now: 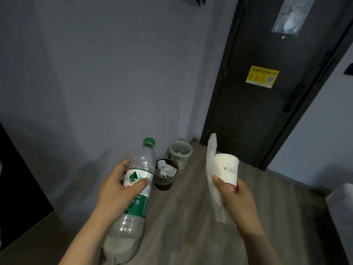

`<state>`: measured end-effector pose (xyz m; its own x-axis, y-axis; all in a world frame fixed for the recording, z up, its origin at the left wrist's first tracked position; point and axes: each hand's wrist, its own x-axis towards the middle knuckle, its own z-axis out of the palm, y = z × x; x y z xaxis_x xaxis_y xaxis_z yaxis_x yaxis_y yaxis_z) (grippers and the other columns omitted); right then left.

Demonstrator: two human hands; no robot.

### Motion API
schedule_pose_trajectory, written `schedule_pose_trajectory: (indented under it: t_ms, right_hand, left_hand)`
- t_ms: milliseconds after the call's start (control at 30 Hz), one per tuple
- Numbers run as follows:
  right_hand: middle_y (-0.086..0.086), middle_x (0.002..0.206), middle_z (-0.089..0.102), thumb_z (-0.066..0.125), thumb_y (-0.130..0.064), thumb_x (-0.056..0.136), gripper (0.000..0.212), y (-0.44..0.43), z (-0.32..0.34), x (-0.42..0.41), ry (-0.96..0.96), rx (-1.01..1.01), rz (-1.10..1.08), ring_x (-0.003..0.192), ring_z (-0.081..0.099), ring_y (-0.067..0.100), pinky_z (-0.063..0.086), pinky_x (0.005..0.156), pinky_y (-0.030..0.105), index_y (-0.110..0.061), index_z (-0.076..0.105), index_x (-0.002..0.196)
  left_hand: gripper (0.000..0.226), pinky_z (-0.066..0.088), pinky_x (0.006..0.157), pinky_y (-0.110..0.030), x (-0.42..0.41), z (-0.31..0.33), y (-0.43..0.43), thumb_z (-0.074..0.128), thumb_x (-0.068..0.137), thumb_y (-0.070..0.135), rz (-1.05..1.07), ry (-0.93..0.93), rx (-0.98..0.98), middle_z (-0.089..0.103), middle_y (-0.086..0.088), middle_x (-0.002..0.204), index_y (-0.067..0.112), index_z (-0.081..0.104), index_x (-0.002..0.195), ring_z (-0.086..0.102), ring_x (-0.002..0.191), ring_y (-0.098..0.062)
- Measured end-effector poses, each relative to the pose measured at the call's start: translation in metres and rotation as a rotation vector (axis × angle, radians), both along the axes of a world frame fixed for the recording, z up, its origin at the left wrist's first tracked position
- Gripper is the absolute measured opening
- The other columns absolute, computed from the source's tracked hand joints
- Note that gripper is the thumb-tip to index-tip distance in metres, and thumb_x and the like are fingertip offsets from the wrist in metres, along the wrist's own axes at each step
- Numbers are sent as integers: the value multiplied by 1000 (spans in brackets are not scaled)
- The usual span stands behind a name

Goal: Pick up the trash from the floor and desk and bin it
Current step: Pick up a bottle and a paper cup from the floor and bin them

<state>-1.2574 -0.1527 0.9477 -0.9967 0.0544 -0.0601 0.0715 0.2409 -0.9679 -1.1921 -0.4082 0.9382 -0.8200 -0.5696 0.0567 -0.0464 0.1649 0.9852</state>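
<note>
Clear plastic, green-capped and green-labelled, the water bottle [137,190] sits low and left of centre in the frame, tilted with its cap toward the wall. The left hand [122,190] has its grip wrapped round the labelled middle, thumb across the front and fingers behind, forearm rising from the bottom edge. Right of centre, the right hand [235,197] has its grip closed on two things together: a white paper cup [228,169], upright and held by its base, and a white tissue [213,169] pinched against the cup's left side, one end sticking up above the rim and the other hanging below the palm.

One bottle, one cup, one tissue in hand. Between the hands, farther off, two bins stand on the floor against the wall: a dark bin [164,181] holding crumpled white paper, and just behind it a pale perforated basket [180,153].

The floor [181,217] is grey-brown wood plank. A plain grey wall [95,83] fills the left, and a dark door [267,111] with a yellow Wi-Fi sticker [262,76] stands at upper right.
</note>
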Motion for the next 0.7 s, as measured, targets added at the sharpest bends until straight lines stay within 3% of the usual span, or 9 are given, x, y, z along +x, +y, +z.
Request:
schedule_pose_trajectory:
  t_ms: [167,367,500,700]
  right_hand:
    - [-2,89,72,74,-46,76,35,-15,-12,-117,-25,-10,11,79,68,15,49,59,26,-22,68,101]
    - [-2,87,70,71,-48,79,32,-25,-12,-253,6,103,97,78,67,16,54,64,34,-22,66,98]
    - [-5,90,69,67,-50,81,31,-38,-24,-324,-15,145,145,80,66,15,57,71,39,-28,62,103]
    - [-15,95,66,66,-50,82,36,-64,-48,-410,-25,147,152,83,64,5,51,64,25,-36,58,114]
  left_hand:
    - [57,40,51,1,-104,-7,-11,77,75,4,13,-4,-21,60,19,95,31,53,119,60,64,17]
    - [61,48,55,-10,-226,-7,-21,80,73,11,18,-28,-37,64,15,101,35,53,122,66,72,4]
    - [62,49,68,-18,-282,-21,-26,80,72,12,47,-77,-23,64,10,107,31,54,125,65,83,-4]
    - [61,47,61,-15,-373,-44,-55,77,77,11,51,-112,-28,64,1,113,25,53,130,64,83,-6]
